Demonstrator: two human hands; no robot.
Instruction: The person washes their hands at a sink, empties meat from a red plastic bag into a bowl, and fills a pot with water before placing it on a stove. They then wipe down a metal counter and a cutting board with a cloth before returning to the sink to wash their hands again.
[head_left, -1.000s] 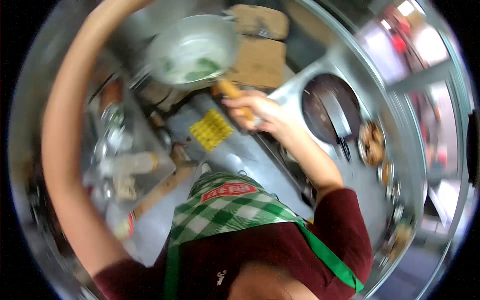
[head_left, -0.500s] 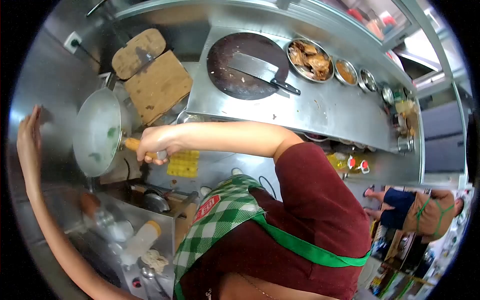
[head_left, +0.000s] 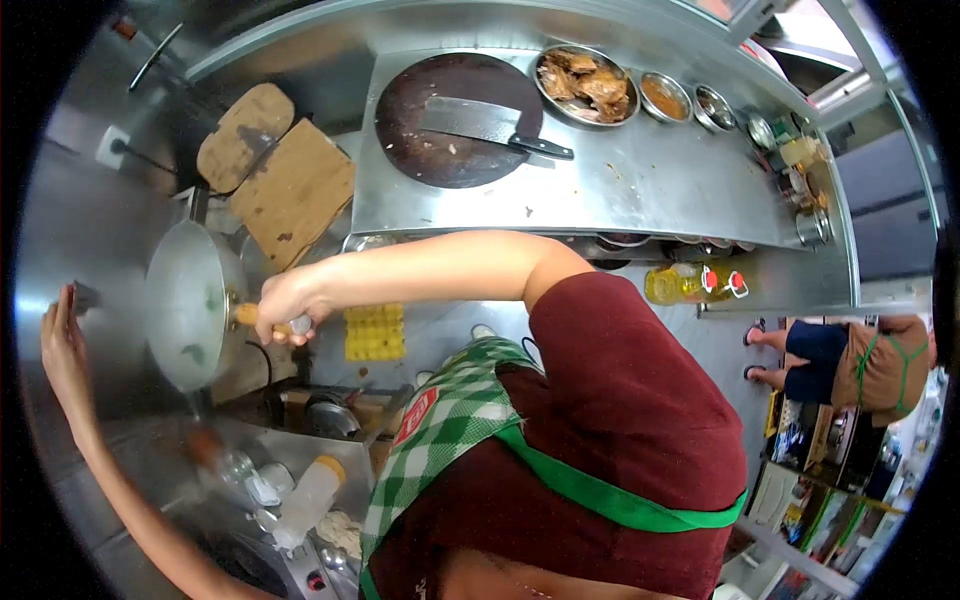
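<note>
My right hand (head_left: 285, 305) is wrapped round the wooden handle of a wok (head_left: 180, 315). The pan is tipped on its side, its pale inside showing with a few green leafy bits on it. To the left my left hand (head_left: 66, 350) is stretched out with fingers extended, the fingertips at the shiny steel wall (head_left: 75, 230). Behind the wok lean a wooden board (head_left: 245, 135) and a stained brown cardboard-like sheet (head_left: 295, 195).
On the steel counter (head_left: 640, 200) a cleaver (head_left: 475, 120) lies across a round chopping block (head_left: 400, 160). A bowl of cooked meat (head_left: 600, 90) and smaller bowls stand beside it. Oil bottles (head_left: 675, 285), a yellow tray (head_left: 375, 335) and a squeeze bottle (head_left: 310, 500) are lower down. Another person (head_left: 870, 370) stands at right.
The view has shifted, so the counter sits further left and higher. The wok has swung slightly more upright in view, my right hand still on its handle. My left hand remains by the wall.
</note>
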